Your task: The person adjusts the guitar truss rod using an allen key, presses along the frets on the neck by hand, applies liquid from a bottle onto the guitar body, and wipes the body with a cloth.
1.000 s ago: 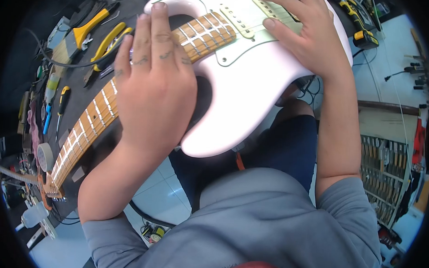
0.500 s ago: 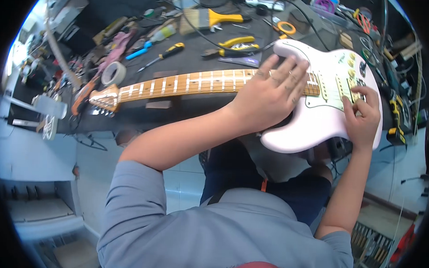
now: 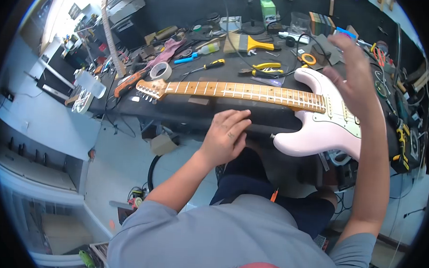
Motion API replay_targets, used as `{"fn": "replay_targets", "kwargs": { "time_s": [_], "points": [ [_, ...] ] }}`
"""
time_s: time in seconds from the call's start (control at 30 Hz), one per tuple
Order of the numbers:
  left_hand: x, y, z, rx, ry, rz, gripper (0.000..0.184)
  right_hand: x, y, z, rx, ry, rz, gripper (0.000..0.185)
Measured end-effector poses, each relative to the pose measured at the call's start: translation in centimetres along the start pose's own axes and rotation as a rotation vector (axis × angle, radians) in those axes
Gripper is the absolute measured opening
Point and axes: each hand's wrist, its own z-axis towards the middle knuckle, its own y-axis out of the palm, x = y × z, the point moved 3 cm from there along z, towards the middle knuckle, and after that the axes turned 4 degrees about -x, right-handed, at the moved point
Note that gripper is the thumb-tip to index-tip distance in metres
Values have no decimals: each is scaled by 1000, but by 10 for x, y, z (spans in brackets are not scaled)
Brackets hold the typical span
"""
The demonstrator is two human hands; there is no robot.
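Note:
A pale pink electric guitar (image 3: 301, 139) lies face up on the dark workbench (image 3: 187, 112), its maple neck (image 3: 244, 91) reaching left to the headstock (image 3: 151, 89). My left hand (image 3: 227, 137) hovers in front of the bench edge, below the neck and apart from it. Its fingers are extended and slightly bent, with nothing visible in them. Raised over the guitar's body, my right hand (image 3: 352, 75) has thumb and fingers apart and is somewhat blurred. My right forearm hides part of the body and its controls.
Behind the neck lie yellow-handled pliers (image 3: 266, 68), a screwdriver (image 3: 207, 67), a wide paintbrush (image 3: 248, 43) and orange-handled scissors (image 3: 308, 59). A tape roll (image 3: 160, 71) sits near the headstock. At right is a yellow-black power tool (image 3: 402, 145). Wooden blocks (image 3: 199, 101) lie by the neck.
My left hand has left the guitar, moving down and left. My right hand has lifted from the controls, upward and away. The view has shifted, showing more of the bench's back.

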Motion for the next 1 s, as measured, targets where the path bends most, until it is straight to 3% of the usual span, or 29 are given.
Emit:
{"fn": "replay_targets", "kwargs": {
  "time_s": [0.13, 0.23, 0.3, 0.37, 0.4, 0.5, 0.53, 0.63, 0.67, 0.77, 0.8, 0.93, 1.0],
  "points": [
    [-10, -9, -15, 3, -151, -109, 40, -45, -61, 20, 128, -99, 160, 31],
    [-13, 2, -15, 27, -324, -414, 32, -41, -46, -21, 21, 13, 328, 20],
    [-17, 19, -17, 16, -436, -585, 29, -25, -15, -63, -203, 323, 359, 20],
    [-20, 25, -10, 8, -454, -444, 24, -4, 3, -86, -465, 502, 143, 21],
    [-21, 26, -8, 5, -470, -370, 22, 3, 10, -90, -416, 521, 165, 23],
    [-24, 34, -5, 33, -543, -371, 18, 12, 12, -93, -9, 58, -121, 25],
    [-24, 34, -4, 45, -528, -362, 18, 18, 14, -100, -45, 211, 35, 28],
    [-21, 34, -8, 62, -496, -351, 19, 24, 13, -101, -544, 725, 252, 30],
    [-20, 33, -8, 61, -486, -360, 19, 19, 17, -94, -709, 848, 298, 39],
    [-15, 31, -10, 35, -466, -330, 20, 21, 40, -102, -206, 209, -214, 48],
    [-16, 30, -7, 31, -459, -306, 20, 22, 40, -98, -272, 272, -111, 60],
    [-11, 31, -9, 54, -428, -248, 21, -5, 31, -90, -528, 313, 84, 71],
    [-6, 30, -8, 84, -378, -177, 21, -9, 41, -110, -426, 374, 10, 76]
  ]
}}
